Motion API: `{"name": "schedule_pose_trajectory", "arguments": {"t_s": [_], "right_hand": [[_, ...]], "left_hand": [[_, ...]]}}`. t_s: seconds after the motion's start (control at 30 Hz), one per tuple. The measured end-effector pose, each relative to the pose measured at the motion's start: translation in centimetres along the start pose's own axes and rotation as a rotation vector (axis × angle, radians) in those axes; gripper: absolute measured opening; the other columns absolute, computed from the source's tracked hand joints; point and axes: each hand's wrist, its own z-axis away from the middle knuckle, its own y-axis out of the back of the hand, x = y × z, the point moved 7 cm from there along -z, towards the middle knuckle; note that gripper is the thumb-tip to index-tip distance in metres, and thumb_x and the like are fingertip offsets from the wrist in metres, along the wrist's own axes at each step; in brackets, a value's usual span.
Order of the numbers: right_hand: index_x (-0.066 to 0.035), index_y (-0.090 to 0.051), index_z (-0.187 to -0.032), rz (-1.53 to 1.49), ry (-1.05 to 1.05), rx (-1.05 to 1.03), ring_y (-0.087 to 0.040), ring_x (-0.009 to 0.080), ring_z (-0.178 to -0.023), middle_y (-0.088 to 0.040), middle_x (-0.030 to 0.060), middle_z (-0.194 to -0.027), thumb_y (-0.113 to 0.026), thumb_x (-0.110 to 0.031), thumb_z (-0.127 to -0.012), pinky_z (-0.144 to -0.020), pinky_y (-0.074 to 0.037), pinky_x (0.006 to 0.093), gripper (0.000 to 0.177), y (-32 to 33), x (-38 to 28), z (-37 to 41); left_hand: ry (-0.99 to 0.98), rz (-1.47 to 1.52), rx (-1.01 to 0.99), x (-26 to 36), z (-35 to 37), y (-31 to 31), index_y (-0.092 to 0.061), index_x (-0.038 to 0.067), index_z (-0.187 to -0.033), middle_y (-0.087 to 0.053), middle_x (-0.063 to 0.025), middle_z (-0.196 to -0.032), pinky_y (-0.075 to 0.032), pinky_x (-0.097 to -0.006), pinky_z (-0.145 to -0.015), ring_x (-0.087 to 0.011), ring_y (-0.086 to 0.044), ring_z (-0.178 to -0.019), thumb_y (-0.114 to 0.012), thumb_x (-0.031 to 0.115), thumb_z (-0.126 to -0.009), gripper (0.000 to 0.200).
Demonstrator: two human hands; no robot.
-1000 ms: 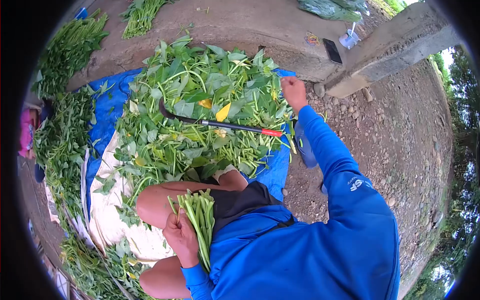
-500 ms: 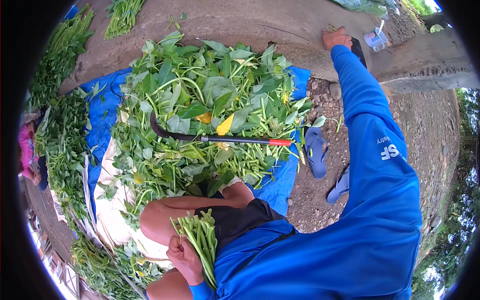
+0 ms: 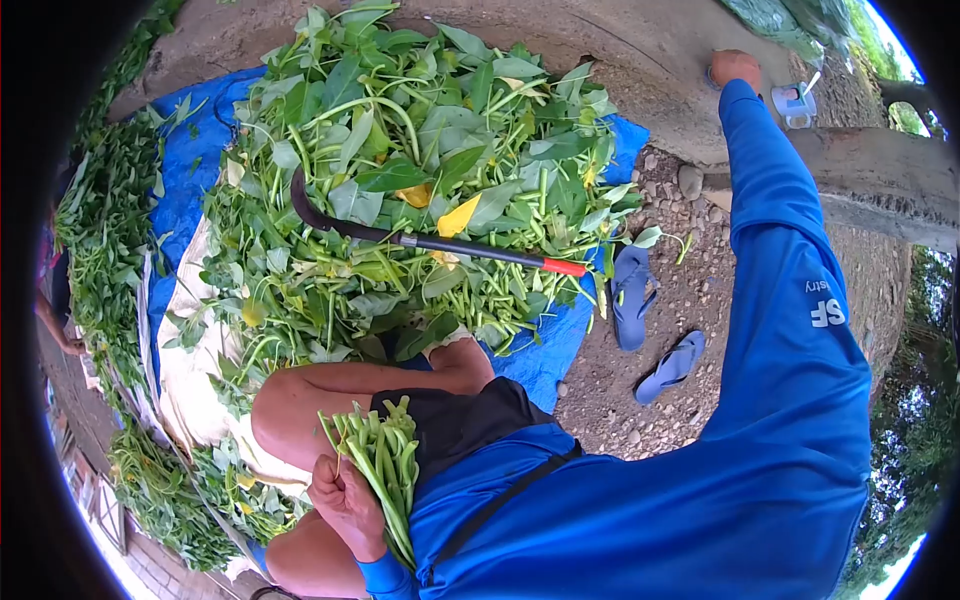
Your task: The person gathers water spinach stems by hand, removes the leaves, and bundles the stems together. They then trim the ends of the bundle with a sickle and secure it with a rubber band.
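My left hand is closed around a bunch of cut green stems, held upright against my lap. Stretched far out at the upper right, my right hand rests low over the concrete ground; its fingers are hidden from above. A small bluish edge shows beside it, too little to name. Close to that hand stands a clear plastic cup with a white stick in it. Across a large heap of leafy green stems lies a sickle with a dark curved blade and a red handle end.
Blue tarp and pale sacking lie under the heap. A pair of blue flip-flops sits on gravel. More leafy bundles line the left, where another person's arm shows. A concrete beam stands at right.
My right hand has moved slightly right and nearer the cup; the dark flat object beside it no longer shows. The view has shifted. My left hand still holds the stems.
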Motion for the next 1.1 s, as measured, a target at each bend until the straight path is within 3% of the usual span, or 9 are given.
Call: {"name": "schedule_pose_trajectory", "arguments": {"t_s": [0.1, 0.3, 0.43, 0.53, 0.7, 0.8, 0.83, 0.93, 1.1], "right_hand": [[-0.007, -0.082, -0.120, -0.670, -0.472, 0.146, -0.071, 0.0417, -0.122, -0.076, 0.0227, -0.129, -0.053, -0.035, -0.097, -0.107, -0.054, 0.0453, 0.046, 2.8, 3.5, 2.3], [0.000, -0.082, -0.112, -1.256, -0.509, 0.315, -0.076, 0.0265, -0.099, -0.081, 0.0158, -0.107, -0.076, -0.030, -0.090, -0.091, -0.058, 0.0373, 0.038, 6.1, 4.1, 6.8], [-0.002, -0.076, -0.091, -1.500, -0.142, 0.060, -0.067, 0.0112, -0.073, -0.075, 0.0042, -0.084, -0.074, -0.024, -0.091, -0.067, -0.053, 0.0292, 0.022, 9.9, -1.9, 15.1], [-0.003, -0.075, -0.111, -1.878, 0.001, -0.165, -0.069, 0.0100, -0.080, -0.077, 0.0046, -0.092, -0.066, -0.008, -0.095, -0.072, -0.054, 0.0281, 0.019, 13.9, -9.1, 26.3], [-0.002, -0.077, -0.119, -1.892, 0.284, -0.453, -0.063, 0.0072, -0.077, -0.074, 0.0015, -0.089, -0.064, -0.003, -0.096, -0.072, -0.050, 0.0259, 0.027, 16.4, -19.8, 42.3], [-0.001, -0.078, -0.119, -2.130, 0.395, -1.249, -0.055, 0.0074, -0.069, -0.070, -0.0001, -0.082, -0.066, -0.006, -0.096, -0.067, -0.046, 0.0261, 0.026, 18.2, -26.7, 54.9], [0.002, -0.077, -0.120, -1.881, 0.493, -1.431, -0.050, 0.0065, -0.064, -0.065, -0.0016, -0.078, -0.068, -0.008, -0.097, -0.065, -0.044, 0.0251, 0.027, 20.7, -27.0, 59.0], [0.003, -0.069, -0.135, -1.699, 0.776, -1.469, -0.057, 0.0075, -0.078, -0.070, 0.0019, -0.105, -0.080, -0.035, -0.098, -0.061, -0.044, 0.0247, 0.054, 25.2, -28.4, 66.3], [0.003, -0.057, -0.144, -1.721, 0.654, -1.330, -0.062, 0.0106, -0.091, -0.069, 0.0075, -0.117, -0.087, -0.061, -0.085, -0.063, -0.048, 0.0260, 0.092, 31.3, -28.2, 68.0]], "left_hand": [[-0.009, 0.054, -0.009, -1.4, 0.1, 0.1, -0.027, 0.009, -0.081, -0.027, 0.0027, -0.073, -0.023, -0.0299, -0.062, -0.0085, -0.025, -0.073, -0.059, 0.016, -0.113, 0.046], [-0.029, 0.114, -0.032, -1.9, 0.1, 0.6, -0.025, 0.009, -0.080, -0.026, 0.0046, -0.073, -0.021, -0.0289, -0.061, -0.0066, -0.024, -0.072, -0.059, 0.014, -0.112, 0.047], [-0.091, 0.114, -0.022, -2.3, 0.1, 1.1, -0.027, 0.011, -0.076, -0.027, 0.0066, -0.069, -0.019, -0.0297, -0.057, -0.0052, -0.023, -0.068, -0.061, 0.013, -0.111, 0.049], [-0.091, 0.166, -0.039, -2.4, 0.1, 1.5, -0.031, 0.010, -0.073, -0.030, 0.0074, -0.068, -0.019, -0.0293, -0.056, -0.0045, -0.025, -0.066, -0.063, 0.011, -0.110, 0.049], [-0.157, 0.159, -0.029, -2.8, 0.1, 2.2, -0.054, 0.002, -0.071, -0.046, 0.0050, -0.063, -0.032, -0.0286, -0.053, -0.0047, -0.037, -0.064, -0.066, 0.014, -0.108, 0.041], [-0.108, 0.164, -0.016, -3.8, 0.5, 2.5, -0.061, -0.002, -0.078, -0.047, 0.0000, -0.060, -0.036, -0.0331, -0.053, -0.0068, -0.040, -0.061, -0.070, 0.020, -0.105, 0.036], [-0.128, 0.124, -0.023, -2.8, 0.9, 2.9, -0.062, -0.002, -0.079, -0.046, -0.0017, -0.059, -0.036, -0.0339, -0.053, -0.0074, -0.039, -0.060, -0.071, 0.020, -0.105, 0.035], [-0.160, 0.217, -0.037, -4.0, 1.2, 3.0, -0.063, -0.001, -0.076, -0.048, -0.0014, -0.058, -0.036, -0.0328, -0.051, -0.0073, -0.039, -0.058, -0.070, 0.020, -0.106, 0.038], [-0.197, 0.319, -0.001, -5.0, 2.1, 3.3, -0.069, -0.002, -0.083, -0.056, -0.0045, -0.060, -0.041, -0.0333, -0.053, -0.0092, -0.047, -0.056, -0.068, 0.020, -0.107, 0.033]]}}
